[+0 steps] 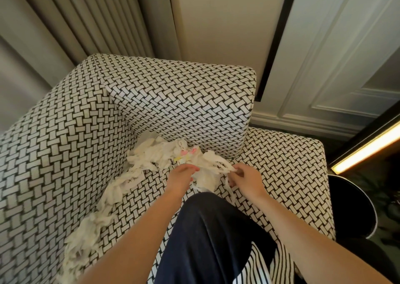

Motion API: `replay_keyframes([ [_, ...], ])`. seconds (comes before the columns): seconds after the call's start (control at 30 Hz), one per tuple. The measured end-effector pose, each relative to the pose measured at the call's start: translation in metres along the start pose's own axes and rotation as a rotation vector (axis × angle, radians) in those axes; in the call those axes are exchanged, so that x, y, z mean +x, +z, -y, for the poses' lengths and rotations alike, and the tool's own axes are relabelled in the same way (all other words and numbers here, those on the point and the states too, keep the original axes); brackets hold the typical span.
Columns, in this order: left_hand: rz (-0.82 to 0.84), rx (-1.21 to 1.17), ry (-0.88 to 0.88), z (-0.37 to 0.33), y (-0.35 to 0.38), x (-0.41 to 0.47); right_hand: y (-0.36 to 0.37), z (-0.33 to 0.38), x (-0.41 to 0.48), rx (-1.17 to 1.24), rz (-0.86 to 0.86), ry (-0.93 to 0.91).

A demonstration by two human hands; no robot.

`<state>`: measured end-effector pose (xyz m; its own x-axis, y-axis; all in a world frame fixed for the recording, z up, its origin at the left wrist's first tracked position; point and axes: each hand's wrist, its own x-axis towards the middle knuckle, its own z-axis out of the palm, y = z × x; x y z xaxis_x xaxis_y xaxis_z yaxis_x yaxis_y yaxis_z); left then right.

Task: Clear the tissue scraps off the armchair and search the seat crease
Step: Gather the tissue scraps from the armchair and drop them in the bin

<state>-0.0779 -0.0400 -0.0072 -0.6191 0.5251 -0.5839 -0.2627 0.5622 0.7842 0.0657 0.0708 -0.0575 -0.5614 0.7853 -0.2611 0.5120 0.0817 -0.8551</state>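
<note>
Barely started: the left hand (181, 174) and right hand (245, 176) pinch tissue scraps (151, 153), most littering the armchair (65, 132), crease unsearched.

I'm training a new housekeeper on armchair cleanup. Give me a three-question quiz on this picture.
1. True or false: the tissue scraps lie only in the back corner of the armchair.
2. Which hand is pinching a tissue strip: A) left hand B) right hand C) neither?
3. Fill in: the dark round bin stands on the person's ____ side.

Key
1. False: a trail also runs along the crease by the arm, towards the front.
2. B; the left hand rests on the heap.
3. Right.
</note>
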Motion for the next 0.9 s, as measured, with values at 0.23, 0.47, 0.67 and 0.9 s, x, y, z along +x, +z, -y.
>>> replay_keyframes([
  [0.23,0.233,0.683,0.143,-0.003,0.022,-0.003,-0.034,0.015,-0.017,0.193,-0.031,0.049],
  [0.47,0.174,0.938,0.149,-0.006,0.025,-0.009,-0.058,0.015,-0.035,0.323,-0.043,0.114],
  [0.67,-0.021,0.576,0.270,-0.016,0.014,-0.018,-0.068,0.011,-0.047,0.384,-0.057,0.142],
  [0.9,0.039,0.376,0.372,-0.049,0.035,-0.036,-0.087,0.004,-0.061,0.475,-0.050,0.219],
])
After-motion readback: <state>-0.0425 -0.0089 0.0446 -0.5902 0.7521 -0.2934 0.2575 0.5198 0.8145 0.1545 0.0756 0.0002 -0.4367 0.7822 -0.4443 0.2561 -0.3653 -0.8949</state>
